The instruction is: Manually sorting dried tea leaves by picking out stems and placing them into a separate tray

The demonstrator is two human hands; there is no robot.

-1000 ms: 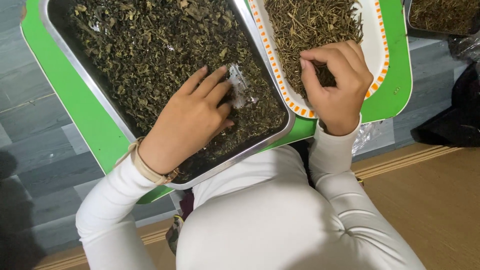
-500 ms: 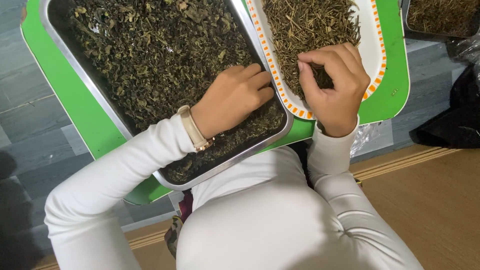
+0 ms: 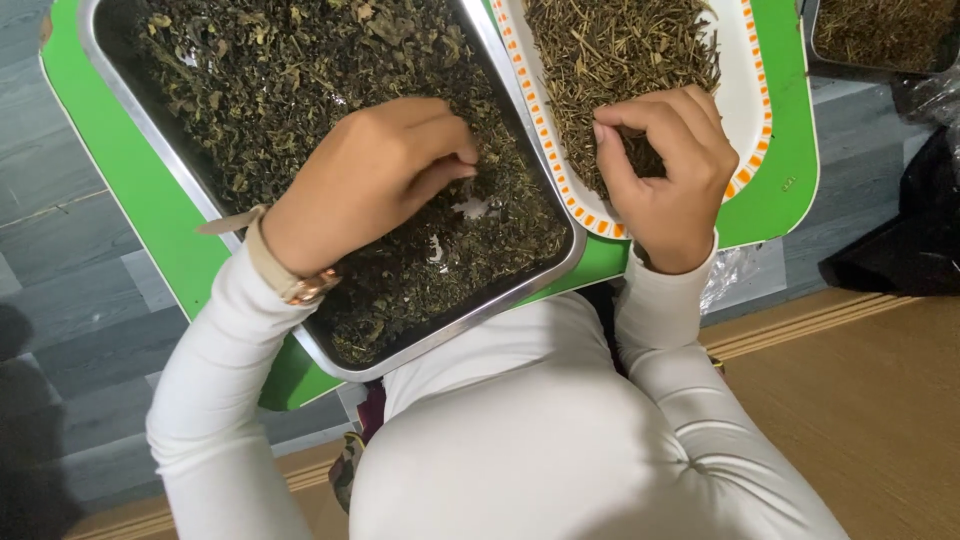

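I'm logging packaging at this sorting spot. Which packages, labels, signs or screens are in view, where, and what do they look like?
Clear plastic bag: crumpled, under the green tray's right edge, beside the right hand's sleeve.
Black bag: dark, soft, at the far right edge.
No labels, signs or screens show.

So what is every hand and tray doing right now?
left hand: curled, fingers pinching in the dark leaves
right hand: curled, holding a pinch of stems
metal tray: full of dark dried leaves, bare spot by the fingers
white plate: heaped with dry stems
green tray: flat under both
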